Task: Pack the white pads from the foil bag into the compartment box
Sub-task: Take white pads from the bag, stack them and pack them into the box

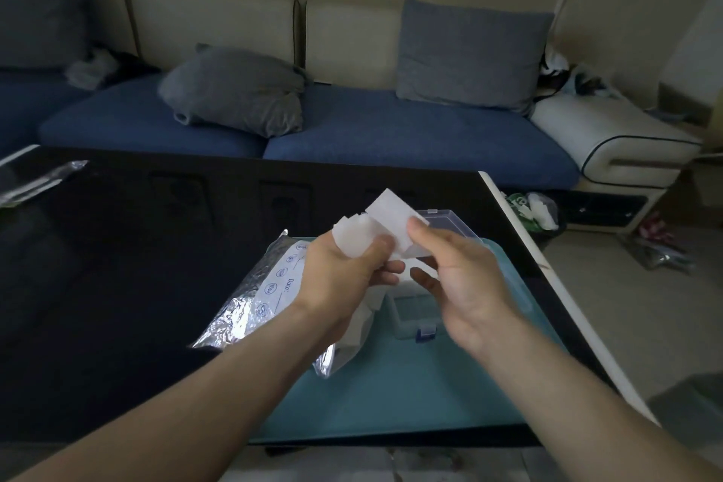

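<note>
White pads held up in the air, above the compartment box, so one can be peeled off the bunch. Left hand curled around the stack to keep it steady. Right hand pinching the top pad with thumb and fingers, likely to pull it free. Box down below on the teal mat, lid open, ready for pads. Foil bag lying just left of the box, more white poking out its near end. Black counter under it all.

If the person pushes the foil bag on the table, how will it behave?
The foil bag looks crumpled and flattened, so it is probably floppy and light. On the smooth teal mat it would likely slide, not roll. Its open end may buckle when pushed.
</note>
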`<state>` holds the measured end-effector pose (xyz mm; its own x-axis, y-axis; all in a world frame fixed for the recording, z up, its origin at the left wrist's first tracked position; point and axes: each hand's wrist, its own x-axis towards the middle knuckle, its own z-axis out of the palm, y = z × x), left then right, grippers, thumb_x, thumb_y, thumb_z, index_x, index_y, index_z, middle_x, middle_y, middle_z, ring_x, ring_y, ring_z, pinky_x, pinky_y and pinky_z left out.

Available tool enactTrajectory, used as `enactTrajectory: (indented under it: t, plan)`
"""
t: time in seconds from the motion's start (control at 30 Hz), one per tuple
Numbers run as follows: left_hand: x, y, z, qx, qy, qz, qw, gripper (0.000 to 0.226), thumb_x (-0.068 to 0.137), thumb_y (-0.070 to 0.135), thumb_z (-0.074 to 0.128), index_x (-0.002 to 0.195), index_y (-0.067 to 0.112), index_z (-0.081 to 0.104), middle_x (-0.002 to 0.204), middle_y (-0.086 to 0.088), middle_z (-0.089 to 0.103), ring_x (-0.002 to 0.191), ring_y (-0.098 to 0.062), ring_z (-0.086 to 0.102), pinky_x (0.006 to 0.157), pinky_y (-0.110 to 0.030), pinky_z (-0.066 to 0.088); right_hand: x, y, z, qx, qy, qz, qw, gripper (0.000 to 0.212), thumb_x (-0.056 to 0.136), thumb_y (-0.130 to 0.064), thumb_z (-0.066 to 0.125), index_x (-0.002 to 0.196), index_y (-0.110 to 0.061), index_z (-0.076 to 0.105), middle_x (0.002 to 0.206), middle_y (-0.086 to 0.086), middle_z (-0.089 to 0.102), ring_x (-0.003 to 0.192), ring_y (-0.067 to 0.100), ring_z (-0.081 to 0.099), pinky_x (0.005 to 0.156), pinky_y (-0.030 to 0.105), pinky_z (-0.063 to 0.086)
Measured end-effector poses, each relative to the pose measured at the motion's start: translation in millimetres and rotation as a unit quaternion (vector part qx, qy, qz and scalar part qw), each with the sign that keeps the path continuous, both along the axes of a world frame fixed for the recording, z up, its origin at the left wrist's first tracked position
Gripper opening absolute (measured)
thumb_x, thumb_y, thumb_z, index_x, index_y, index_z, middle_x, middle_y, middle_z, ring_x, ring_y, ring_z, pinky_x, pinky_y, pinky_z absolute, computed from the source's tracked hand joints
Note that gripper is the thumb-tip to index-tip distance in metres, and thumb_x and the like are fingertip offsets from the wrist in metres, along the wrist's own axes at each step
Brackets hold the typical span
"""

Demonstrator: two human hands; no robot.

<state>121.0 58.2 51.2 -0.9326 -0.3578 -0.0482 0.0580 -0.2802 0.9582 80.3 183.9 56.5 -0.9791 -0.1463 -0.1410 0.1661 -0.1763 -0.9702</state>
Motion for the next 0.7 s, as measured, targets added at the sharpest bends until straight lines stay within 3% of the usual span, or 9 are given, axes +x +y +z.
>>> enactTrajectory:
  t: [0.1, 0.2, 0.3, 0.5, 0.63, 0.7]
  plan:
    - [0.6, 5.0, -1.6, -0.006, 0.010, -0.006, 1.000, 0.007, 0.089, -0.002, 0.067, 0.095, -0.005, 0.071, 0.078, -0.015, 0.074, 0.065, -0.020, 0.069, 0.062, -0.027, 0.058, 3.7, -10.9, -8.1, 0.007, 0.002, -0.024, 1.000, 0.016, 0.083, -0.028, 0.081, 0.086, -0.016, 0.070, 0.093, 0.008, 0.076, 0.090, 0.022, 0.071, 0.087, 0.040, 0.059]
    - [1.6, 5.7, -3.7, -0.008, 0.011, -0.004, 1.000, 0.009, 0.086, -0.004, 0.070, 0.095, -0.007, 0.070, 0.081, -0.018, 0.074, 0.068, -0.023, 0.072, 0.066, -0.030, 0.060, 5.7, -14.3, -9.6, -0.007, -0.004, -0.028, 1.000, 0.021, 0.086, -0.020, 0.078, 0.101, -0.013, 0.065, 0.103, 0.011, 0.074, 0.081, 0.016, 0.072, 0.078, 0.033, 0.059]
    - [4.0, 4.1, -3.3, -0.008, 0.015, -0.016, 1.000, 0.015, 0.084, -0.004, 0.073, 0.098, -0.006, 0.069, 0.084, -0.018, 0.075, 0.072, -0.023, 0.073, 0.069, -0.030, 0.060, 4.2, -11.1, -8.1, 0.003, 0.004, -0.017, 1.000, 0.026, 0.090, -0.019, 0.075, 0.114, -0.020, 0.064, 0.111, 0.007, 0.070, 0.092, 0.019, 0.072, 0.079, 0.033, 0.060]
    - [6.4, -2.9, 0.6, -0.033, 0.007, -0.036, 0.999, 0.015, 0.087, -0.007, 0.068, 0.102, -0.008, 0.066, 0.080, -0.017, 0.073, 0.068, -0.021, 0.070, 0.066, -0.026, 0.059, -1.8, -0.5, -3.9, 0.149, 0.140, -0.012, 0.979, 0.008, 0.090, -0.026, 0.074, 0.098, -0.027, 0.072, 0.101, -0.004, 0.072, 0.099, 0.014, 0.067, 0.082, 0.031, 0.056]
    - [5.1, -8.6, -1.4, -0.054, -0.020, -0.026, 0.998, 0.007, 0.092, -0.004, 0.064, 0.097, -0.002, 0.068, 0.073, -0.014, 0.073, 0.062, -0.020, 0.070, 0.069, -0.028, 0.060, -11.8, 10.5, 9.7, 0.065, 0.102, -0.026, 0.992, 0.005, 0.090, -0.017, 0.073, 0.090, -0.022, 0.073, 0.090, -0.005, 0.074, 0.091, 0.013, 0.068, 0.078, 0.029, 0.051]
    - [4.5, -10.5, -2.1, -0.077, -0.025, -0.024, 0.996, 0.006, 0.093, -0.003, 0.062, 0.095, -0.001, 0.068, 0.071, -0.013, 0.073, 0.060, -0.019, 0.068, 0.068, -0.028, 0.060, -18.0, 22.1, 17.3, 0.039, 0.092, 0.032, 0.995, 0.005, 0.087, -0.012, 0.073, 0.087, -0.017, 0.075, 0.089, -0.002, 0.075, 0.091, 0.015, 0.069, 0.083, 0.033, 0.053]
